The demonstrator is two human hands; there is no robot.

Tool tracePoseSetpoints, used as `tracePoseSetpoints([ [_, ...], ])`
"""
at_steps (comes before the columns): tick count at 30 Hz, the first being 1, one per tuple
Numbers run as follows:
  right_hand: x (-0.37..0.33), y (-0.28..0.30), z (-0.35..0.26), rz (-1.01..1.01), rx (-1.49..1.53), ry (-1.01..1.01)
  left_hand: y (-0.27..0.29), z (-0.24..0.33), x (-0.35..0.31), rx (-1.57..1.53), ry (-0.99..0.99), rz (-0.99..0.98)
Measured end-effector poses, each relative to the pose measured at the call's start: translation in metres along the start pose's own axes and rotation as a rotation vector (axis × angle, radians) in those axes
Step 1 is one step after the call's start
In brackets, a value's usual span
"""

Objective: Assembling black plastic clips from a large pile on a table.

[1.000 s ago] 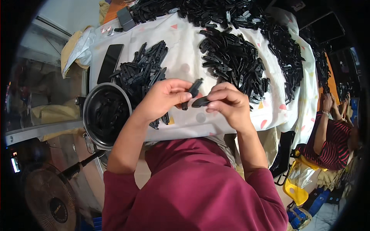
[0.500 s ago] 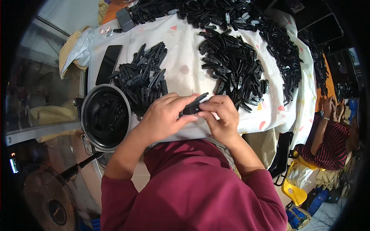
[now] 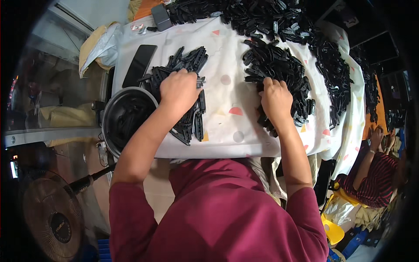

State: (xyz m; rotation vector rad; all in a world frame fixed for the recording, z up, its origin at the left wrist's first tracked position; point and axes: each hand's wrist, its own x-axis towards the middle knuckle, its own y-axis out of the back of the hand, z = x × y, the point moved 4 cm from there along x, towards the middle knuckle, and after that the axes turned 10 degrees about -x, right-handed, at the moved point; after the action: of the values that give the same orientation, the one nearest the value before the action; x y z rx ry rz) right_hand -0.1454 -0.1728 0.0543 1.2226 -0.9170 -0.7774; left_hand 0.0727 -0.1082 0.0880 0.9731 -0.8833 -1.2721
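Observation:
My left hand [image 3: 179, 91] is closed over the left pile of long, slotted black plastic parts [image 3: 197, 61], knuckles up. The end of one part pokes out beside its fingers. Across the white cloth, my right hand [image 3: 277, 99] reaches into the right pile of black plastic pieces [image 3: 279, 63], fingers curled down. Its fingertips are hidden, so whatever they pinch cannot be seen. Next to my left forearm stands a round metal bowl [image 3: 106, 126] with black parts in it.
A black phone [image 3: 139, 65] lies left of the left pile. Behind are a dark grey box [image 3: 162, 17] and a large heap of black pieces [image 3: 262, 19]. A standing fan [image 3: 54, 222] is at lower left. Another person in a striped top [image 3: 377, 179] sits at the right.
My hands were together at the front edge, holding a black plastic part. They have separated, the left reaching to the left pile and the right to the right pile. That part no longer shows.

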Motion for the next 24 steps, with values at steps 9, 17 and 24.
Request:
tracePoseSetpoints([
  [9, -0.020, 0.040, -0.021, -0.073, 1.167, 0.125, -0.001, -0.001, 0.007, -0.530, 0.169, -0.256],
  [17, -0.034, 0.081, -0.035, 0.262, 1.048, 0.320, 0.009, 0.039, -0.014, -1.241, 0.033, -0.463],
  [24, -0.043, 0.079, -0.031, 0.504, 0.949, 0.315, 0.011, 0.046, -0.026, -1.368, 0.163, -0.525],
])
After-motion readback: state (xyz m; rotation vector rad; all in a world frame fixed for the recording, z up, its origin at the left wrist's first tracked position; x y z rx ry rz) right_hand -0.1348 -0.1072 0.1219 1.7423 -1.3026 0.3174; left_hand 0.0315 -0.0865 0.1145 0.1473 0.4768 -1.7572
